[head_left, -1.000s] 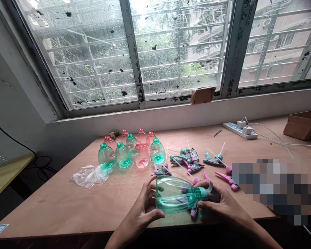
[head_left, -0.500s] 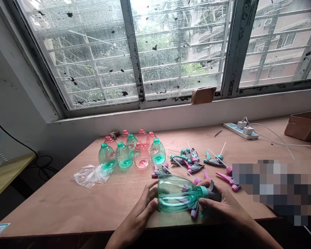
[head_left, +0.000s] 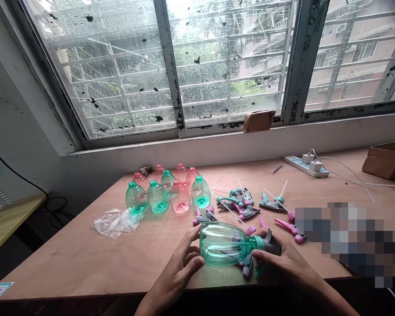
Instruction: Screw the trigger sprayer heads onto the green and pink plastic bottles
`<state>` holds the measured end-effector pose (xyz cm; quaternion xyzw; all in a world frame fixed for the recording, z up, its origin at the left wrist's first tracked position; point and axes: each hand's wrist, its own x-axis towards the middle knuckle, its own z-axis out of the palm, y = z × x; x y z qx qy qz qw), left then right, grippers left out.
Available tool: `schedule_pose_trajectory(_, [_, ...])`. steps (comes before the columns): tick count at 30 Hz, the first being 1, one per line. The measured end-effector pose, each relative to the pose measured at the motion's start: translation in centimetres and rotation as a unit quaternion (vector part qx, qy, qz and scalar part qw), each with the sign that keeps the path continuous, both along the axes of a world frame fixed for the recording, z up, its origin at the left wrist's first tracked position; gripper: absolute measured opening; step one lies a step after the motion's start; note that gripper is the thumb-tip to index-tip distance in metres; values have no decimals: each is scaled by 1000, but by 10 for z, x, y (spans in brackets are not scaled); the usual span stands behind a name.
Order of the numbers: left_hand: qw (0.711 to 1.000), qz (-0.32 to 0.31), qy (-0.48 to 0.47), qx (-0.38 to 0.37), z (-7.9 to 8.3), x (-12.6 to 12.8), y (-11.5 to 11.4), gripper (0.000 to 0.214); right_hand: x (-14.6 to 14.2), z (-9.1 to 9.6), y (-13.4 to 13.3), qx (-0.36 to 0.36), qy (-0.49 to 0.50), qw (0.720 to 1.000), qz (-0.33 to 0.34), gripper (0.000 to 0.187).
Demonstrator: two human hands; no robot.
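A clear green spray bottle [head_left: 224, 250] lies on its side in the air above the table's front edge, its base to the left. My left hand [head_left: 181, 267] holds the base end between thumb and fingers. At the neck, my right hand [head_left: 283, 259] is closed around the grey trigger head [head_left: 272, 243] with its teal collar [head_left: 259, 242]. Part of the head is hidden by my fingers. Beneath the bottle lies a grey-and-purple trigger sprayer [head_left: 246, 267], partly seen through the plastic.
Several open green bottles [head_left: 157, 199] and red bottles [head_left: 180, 199] stand at the back left, beside a clear plastic bag [head_left: 115, 223]. Loose trigger sprayers [head_left: 240, 202] with tubes lie mid-table. A power strip [head_left: 306, 166] and a cardboard box [head_left: 385, 159] are at the right.
The bottle has turned slightly about its long axis, and my left thumb has shifted at its base. My right hand stays at the trigger head.
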<state>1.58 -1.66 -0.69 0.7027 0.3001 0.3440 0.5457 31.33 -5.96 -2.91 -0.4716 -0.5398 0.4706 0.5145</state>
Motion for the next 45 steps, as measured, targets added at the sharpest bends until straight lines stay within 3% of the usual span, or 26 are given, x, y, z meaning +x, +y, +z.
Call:
schedule_pose_trajectory(4, [999, -2, 4, -46, -4, 1, 1, 78, 0, 2, 1, 1, -2, 1000, -9, 32])
schedule_pose_trajectory(9, [999, -1, -37, -36, -7, 4, 1, 94, -1, 1, 0, -13, 19, 1000, 4, 35])
schedule_pose_trajectory(13, [999, -2, -37, -31, -6, 2, 0, 91, -1, -1, -1, -15, 33, 999, 38, 35])
schedule_pose_trajectory(18, [998, -29, -6, -56, -1, 1, -1, 102, 0, 1, -1, -15, 32, 999, 13, 35])
schedule_pose_trajectory(20, [998, -17, -2, -61, 4, 4, -3, 98, 0, 1, 0, -22, 30, 999, 5, 36])
schedule_pose_trajectory(24, [996, -24, -10, -87, 12, 9, -5, 68, 0, -1, 1, -30, 21, 999, 14, 38])
schedule_pose_trajectory(27, [996, -24, -17, -82, 9, 7, -3, 58, -1, -1, 1, -28, 20, 999, 31, 37])
schedule_pose_trajectory(33, [998, 12, -44, -40, -8, 1, 5, 84, -3, 1, 0, -28, 30, 998, 53, 35])
schedule_pose_trajectory(38, [998, -8, -33, -48, -6, -1, 1, 85, -3, 3, -1, -29, 26, 998, 44, 37])
schedule_pose_trajectory(42, [998, 10, 1, -58, -3, 1, -2, 101, -3, 5, -2, -27, 30, 997, 59, 36])
schedule_pose_trajectory(45, [998, 19, 14, -60, -1, 3, -3, 91, -4, 6, -2, -29, 21, 998, 58, 37])
